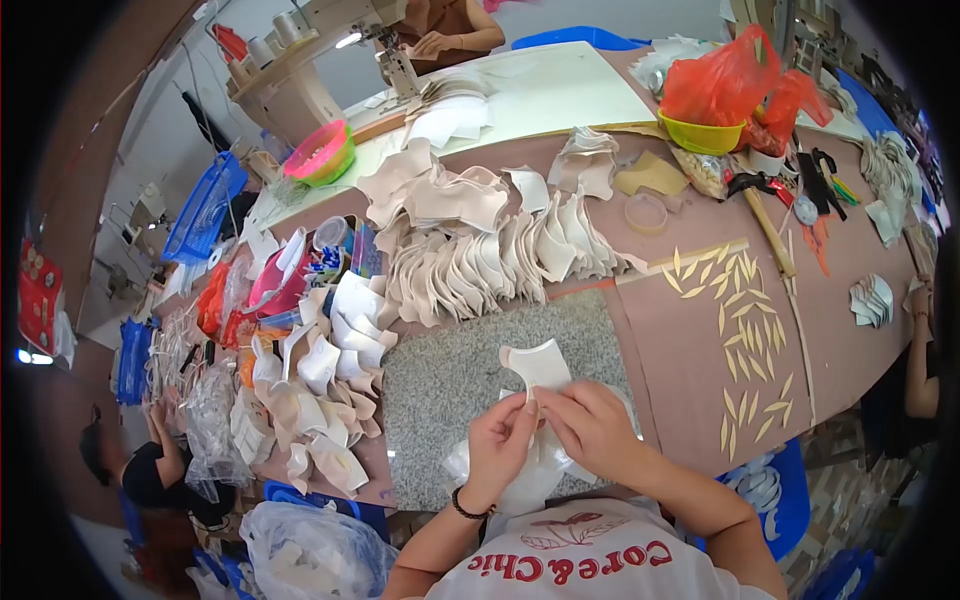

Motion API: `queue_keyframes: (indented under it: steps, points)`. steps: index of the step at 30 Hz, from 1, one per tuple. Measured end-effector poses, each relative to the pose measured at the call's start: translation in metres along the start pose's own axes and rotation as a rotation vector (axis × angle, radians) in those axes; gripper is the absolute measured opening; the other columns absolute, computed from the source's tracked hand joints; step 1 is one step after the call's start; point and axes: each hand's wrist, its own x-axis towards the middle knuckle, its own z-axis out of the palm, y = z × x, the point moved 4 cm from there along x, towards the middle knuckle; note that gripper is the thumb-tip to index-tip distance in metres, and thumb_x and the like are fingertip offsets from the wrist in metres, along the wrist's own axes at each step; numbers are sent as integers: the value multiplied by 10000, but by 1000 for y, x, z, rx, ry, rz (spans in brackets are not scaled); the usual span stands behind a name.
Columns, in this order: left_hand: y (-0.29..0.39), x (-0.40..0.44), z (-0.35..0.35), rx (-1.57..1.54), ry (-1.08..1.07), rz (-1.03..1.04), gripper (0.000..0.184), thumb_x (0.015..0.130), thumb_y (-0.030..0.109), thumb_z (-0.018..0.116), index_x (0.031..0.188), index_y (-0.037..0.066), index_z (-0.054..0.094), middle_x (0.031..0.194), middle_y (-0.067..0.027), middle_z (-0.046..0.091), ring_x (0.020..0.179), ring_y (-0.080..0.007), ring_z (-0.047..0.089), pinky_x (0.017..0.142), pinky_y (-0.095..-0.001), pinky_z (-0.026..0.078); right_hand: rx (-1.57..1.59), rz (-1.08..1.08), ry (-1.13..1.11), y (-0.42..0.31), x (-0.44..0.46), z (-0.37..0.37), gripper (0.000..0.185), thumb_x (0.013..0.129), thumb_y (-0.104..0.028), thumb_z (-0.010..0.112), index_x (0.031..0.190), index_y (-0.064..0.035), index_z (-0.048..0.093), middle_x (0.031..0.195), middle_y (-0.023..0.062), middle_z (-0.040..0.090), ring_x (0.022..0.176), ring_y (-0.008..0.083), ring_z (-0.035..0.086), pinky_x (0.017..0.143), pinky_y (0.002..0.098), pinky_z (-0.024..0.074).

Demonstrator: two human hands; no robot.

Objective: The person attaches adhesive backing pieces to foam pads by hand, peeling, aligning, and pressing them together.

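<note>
Just above the stone slab, a white curved cut piece point(541, 363), like shoe-upper leather or lining, is held up in front of me. My left hand point(503, 442) pinches its lower left edge, fingers closed. My right hand point(592, 425) is closed on the lower right side, its thumb and fingertips meeting the left hand's. The fingertips hide the piece's lower end. Under the hands lies a grey speckled slab point(450, 370). Beyond it stands a long row of similar beige pieces point(480, 265), and a loose pile of white and beige pieces point(325, 365) is at the left.
Pale leaf-shaped bits point(745, 330) lie spread on the table at the right, near a hammer point(770, 235) and a tape roll point(647, 213). A pink-green basket point(320, 155) sits at the back left, by a sewing machine point(300, 85). Co-workers sit around.
</note>
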Motion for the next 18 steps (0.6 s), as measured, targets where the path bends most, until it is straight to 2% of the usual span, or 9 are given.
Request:
queue_keyframes:
  steps: [3,5,8,18]
  points:
    - [2,1,-4,-62,-69,-32,370,908,26,471,1271,-24,419,1104,-123,595,1008,-125,569,845,-243,480,44,80,-50,2,4,-2,349,739,-101,653,1080,-67,588,781,64,501,681,233,533,567,342,433]
    - [12,0,0,-386,-214,-14,386,901,-10,455,1282,-30,397,1129,-126,580,1023,-147,566,868,-280,484,156,169,-152,6,5,-3,366,759,-65,653,1117,-49,577,829,88,520,661,212,538,569,311,443]
    - [12,-2,2,-295,-217,41,415,891,-36,452,1299,-28,373,1143,-130,572,1036,-166,565,890,-302,479,207,211,-174,4,8,-5,363,736,-99,652,1087,-47,576,799,78,499,685,231,532,582,334,443]
    - [10,-2,2,-299,-245,31,479,867,-86,461,1326,-8,345,1160,-144,559,1045,-186,564,906,-308,474,160,200,-205,5,7,-2,384,725,-91,658,1096,-48,568,830,81,500,706,232,534,593,339,449]
